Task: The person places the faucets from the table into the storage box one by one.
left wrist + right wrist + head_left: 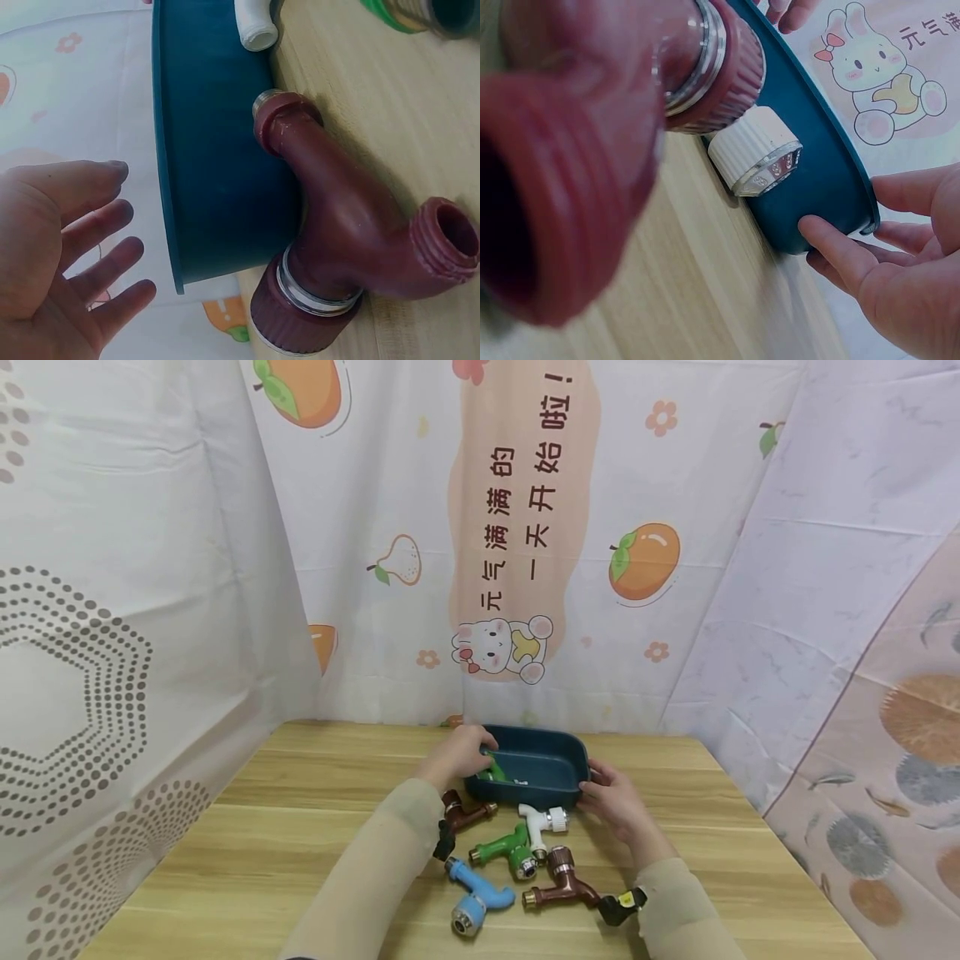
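Note:
A dark teal plastic bin (pixel 536 742) stands at the far side of the table, with a green faucet (pixel 492 772) inside its left end. Over that end reaches my left hand (pixel 467 752), right by the green faucet. In the left wrist view its fingers (pixel 112 285) are spread and loosely bent, with nothing between them. At the other end, my right hand (pixel 615 797) grips the bin's right edge. The right wrist view shows the thumb (pixel 836 244) against the bin wall and fingers around the rim.
In front of the bin lie a brown faucet (pixel 468 817), a white faucet (pixel 536 822), a second green faucet (pixel 498 849), a blue faucet (pixel 480 892) and another brown faucet (pixel 566 889). A printed curtain (pixel 375 635) hangs right behind the wooden table (pixel 247 843).

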The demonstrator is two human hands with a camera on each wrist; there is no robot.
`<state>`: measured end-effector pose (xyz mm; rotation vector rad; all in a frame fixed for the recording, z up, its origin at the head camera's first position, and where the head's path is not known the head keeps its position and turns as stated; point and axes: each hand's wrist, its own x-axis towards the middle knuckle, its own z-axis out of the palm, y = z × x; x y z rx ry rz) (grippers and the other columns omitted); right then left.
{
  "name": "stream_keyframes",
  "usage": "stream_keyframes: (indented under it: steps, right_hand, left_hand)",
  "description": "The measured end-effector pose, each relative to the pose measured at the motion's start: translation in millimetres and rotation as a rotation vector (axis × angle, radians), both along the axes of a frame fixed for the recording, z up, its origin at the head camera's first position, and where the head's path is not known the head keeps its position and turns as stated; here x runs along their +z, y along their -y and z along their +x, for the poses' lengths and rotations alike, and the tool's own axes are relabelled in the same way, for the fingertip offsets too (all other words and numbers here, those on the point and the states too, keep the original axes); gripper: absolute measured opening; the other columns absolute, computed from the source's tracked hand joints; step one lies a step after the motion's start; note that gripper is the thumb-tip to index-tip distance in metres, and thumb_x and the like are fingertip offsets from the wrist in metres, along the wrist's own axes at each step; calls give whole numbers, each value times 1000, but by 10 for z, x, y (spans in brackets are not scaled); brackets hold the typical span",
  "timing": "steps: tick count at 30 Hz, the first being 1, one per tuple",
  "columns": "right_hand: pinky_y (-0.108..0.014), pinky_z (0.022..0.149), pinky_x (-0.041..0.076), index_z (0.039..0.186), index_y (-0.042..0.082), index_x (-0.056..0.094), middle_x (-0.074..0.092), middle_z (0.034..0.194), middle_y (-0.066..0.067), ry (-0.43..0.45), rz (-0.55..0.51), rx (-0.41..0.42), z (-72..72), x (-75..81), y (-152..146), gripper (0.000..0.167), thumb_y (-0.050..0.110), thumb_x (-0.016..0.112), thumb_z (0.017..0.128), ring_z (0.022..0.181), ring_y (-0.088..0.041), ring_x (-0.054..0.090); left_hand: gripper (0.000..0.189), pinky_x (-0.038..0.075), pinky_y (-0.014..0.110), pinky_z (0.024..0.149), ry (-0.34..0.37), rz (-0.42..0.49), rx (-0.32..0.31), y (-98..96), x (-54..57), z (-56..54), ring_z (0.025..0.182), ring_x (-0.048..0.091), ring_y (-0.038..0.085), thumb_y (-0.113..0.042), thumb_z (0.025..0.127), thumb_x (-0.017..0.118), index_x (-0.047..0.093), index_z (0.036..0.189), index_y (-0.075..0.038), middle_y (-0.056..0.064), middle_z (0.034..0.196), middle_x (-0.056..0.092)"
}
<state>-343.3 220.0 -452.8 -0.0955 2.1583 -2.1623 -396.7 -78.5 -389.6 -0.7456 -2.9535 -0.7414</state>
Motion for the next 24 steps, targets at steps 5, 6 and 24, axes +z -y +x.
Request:
stream_keyframes:
  steps: [5, 6, 24]
  right_hand:
    - [-58, 102, 43, 157, -7, 24, 24, 156, -38, -2, -8, -2, -10, -5, 6, 59, -7, 47, 102, 133, -54, 43]
    - [-58, 102, 42, 157, -8, 22, 23, 156, -39, -6, -11, 5, -10, -4, 8, 60, -8, 46, 102, 134, -54, 42]
    - [-59, 103, 41, 158, -8, 20, 21, 157, -39, 6, -23, 7, -1, 6, -5, 61, -8, 46, 102, 134, -55, 41]
  left_hand:
    - [28, 48, 44, 100, -5, 29, 5, 6, -4, -5, 118, 59, 27, -14, 95, 71, 73, 122, -6, 9, 125, 65]
    - [28, 48, 45, 101, -3, 35, 9, 7, 0, -5, 118, 59, 27, -15, 95, 71, 73, 122, -6, 9, 126, 65]
    - [33, 44, 45, 106, -32, 80, 19, 54, 166, 109, 125, 57, 25, -24, 96, 72, 72, 126, -10, 7, 132, 65]
